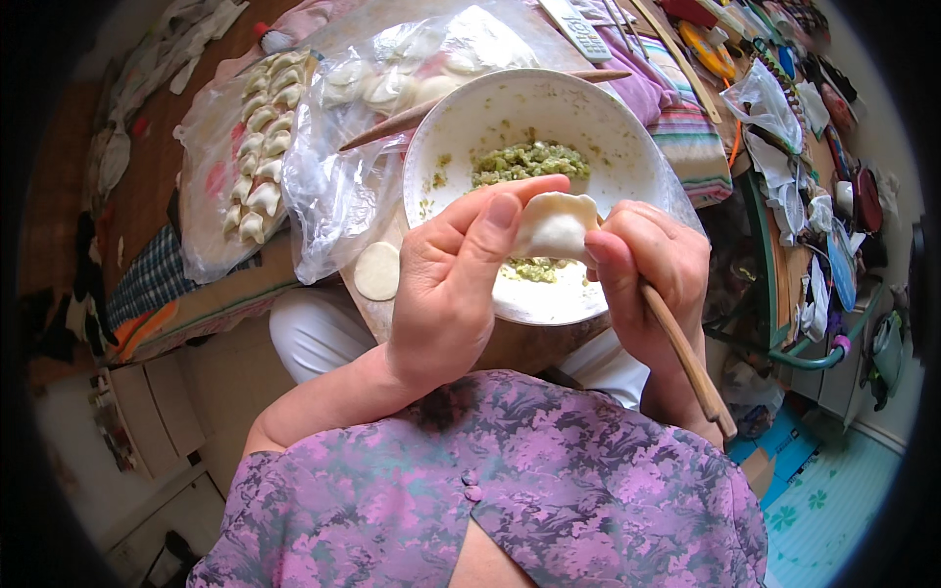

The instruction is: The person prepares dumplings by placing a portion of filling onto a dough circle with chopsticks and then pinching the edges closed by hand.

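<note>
A folded white dumpling is held up over the near part of a large white bowl. My left hand is closed on its left side, thumb and fingers at the wrapper. My right hand pinches the right end of the dumpling and also grips a slim wooden stick that slants down toward my right forearm. Chopped green filling lies in the bowl, partly hidden by my hands and the dumpling. Left of my left hand is a round flat dumpling wrapper on a board.
Rows of finished dumplings lie on plastic at the left. Beside them is a crumpled clear bag. A tapered rolling pin passes behind the bowl, near wrappers under plastic. A remote control lies farther back; a cluttered rack stands right.
</note>
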A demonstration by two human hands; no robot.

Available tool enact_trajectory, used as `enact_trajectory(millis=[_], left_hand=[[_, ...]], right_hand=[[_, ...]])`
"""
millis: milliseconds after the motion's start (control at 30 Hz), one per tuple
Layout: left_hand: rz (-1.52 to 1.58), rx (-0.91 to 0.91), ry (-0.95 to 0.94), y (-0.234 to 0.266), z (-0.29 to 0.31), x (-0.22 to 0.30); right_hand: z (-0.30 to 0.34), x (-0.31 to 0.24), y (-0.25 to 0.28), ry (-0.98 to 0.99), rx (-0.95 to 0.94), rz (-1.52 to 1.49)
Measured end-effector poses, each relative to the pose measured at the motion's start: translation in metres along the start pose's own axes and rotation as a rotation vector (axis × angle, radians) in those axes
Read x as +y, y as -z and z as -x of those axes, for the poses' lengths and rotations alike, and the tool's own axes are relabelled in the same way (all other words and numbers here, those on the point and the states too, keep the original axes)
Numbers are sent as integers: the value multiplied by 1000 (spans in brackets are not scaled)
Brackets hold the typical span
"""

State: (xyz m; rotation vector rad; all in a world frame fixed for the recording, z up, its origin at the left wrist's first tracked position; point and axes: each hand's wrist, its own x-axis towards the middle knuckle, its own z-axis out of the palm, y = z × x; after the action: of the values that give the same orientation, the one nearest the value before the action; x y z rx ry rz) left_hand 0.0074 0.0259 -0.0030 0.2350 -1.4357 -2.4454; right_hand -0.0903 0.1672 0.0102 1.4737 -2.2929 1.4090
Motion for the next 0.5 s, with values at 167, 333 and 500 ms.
enact_trajectory(millis=[167,333,500], left_hand=[[-14,6,-30,-4,6,-1],[-97,-26,-92,-3,5,-4],[133,-33,-42,-10,7,2]], right_hand=[[0,2,1,1,-6,27],[0,2,0,31,13,-18],[1,0,-1,18,48,-13]])
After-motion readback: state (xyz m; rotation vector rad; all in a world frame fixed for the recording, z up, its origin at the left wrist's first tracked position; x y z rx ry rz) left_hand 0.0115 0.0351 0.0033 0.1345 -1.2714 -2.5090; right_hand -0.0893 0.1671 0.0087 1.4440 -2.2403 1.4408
